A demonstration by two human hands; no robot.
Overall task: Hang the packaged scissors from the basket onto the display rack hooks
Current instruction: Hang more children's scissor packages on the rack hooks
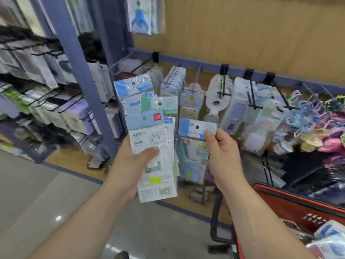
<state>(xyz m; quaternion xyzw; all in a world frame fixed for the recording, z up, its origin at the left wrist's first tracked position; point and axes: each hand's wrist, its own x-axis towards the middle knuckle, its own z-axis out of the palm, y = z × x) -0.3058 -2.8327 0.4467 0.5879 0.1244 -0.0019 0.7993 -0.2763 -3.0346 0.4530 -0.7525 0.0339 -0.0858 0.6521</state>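
Note:
My left hand [134, 161] grips a fanned stack of several packaged scissors [149, 128], white and pale blue cards in clear plastic, held upright in front of the rack. My right hand [222, 152] pinches the top corner of one blue packaged scissors [192, 152], with its hang hole facing up. Black display hooks [223, 85] jut from the blue rail of the rack just beyond both hands. The red basket [291, 202] sits at the lower right with more packages [330, 238] inside.
Hair brushes [216, 101], combs and hair clips [302, 113] hang on the hooks to the right. A blue upright post [84, 77] stands left of the stack, with shelves of packaged goods beyond it. The basket's black handle [216, 221] hangs below my right wrist.

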